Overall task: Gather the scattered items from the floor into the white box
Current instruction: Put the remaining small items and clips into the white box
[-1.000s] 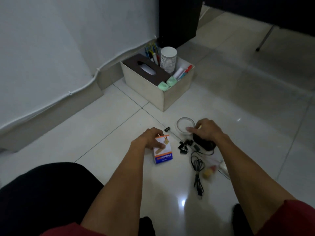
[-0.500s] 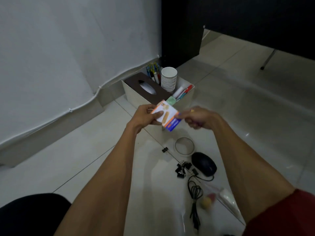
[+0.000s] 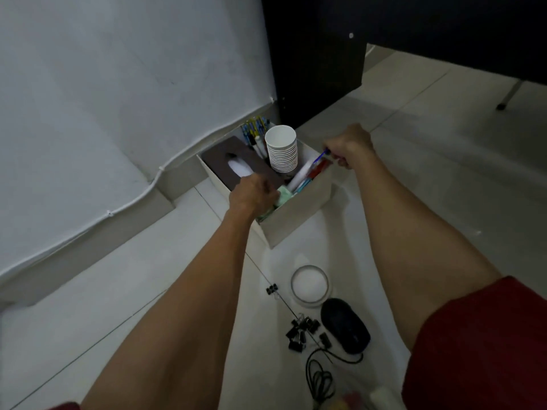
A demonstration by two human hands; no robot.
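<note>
Head view: your left hand (image 3: 254, 194) reaches into the white box (image 3: 296, 221) at its near corner. Its fingers are hidden, so the grasp cannot be told. Your right hand (image 3: 350, 143) pinches a blue pen (image 3: 323, 153) over the box's right rim. The mouse (image 3: 344, 325) and binder clips (image 3: 301, 332) lie in front of the box. Risk: a careless drop could topple the cup stack (image 3: 281, 149) inside the box.

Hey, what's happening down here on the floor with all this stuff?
A person is tidying loose things into the white box by the wall. The left hand reaches into its near corner beside some green packets; whatever it holds is hidden. The right hand pinches a blue pen over the box's other end. A black mouse, a heap of binder clips, a round clear piece and a black cable lie on the floor, not yet gathered.
</note>
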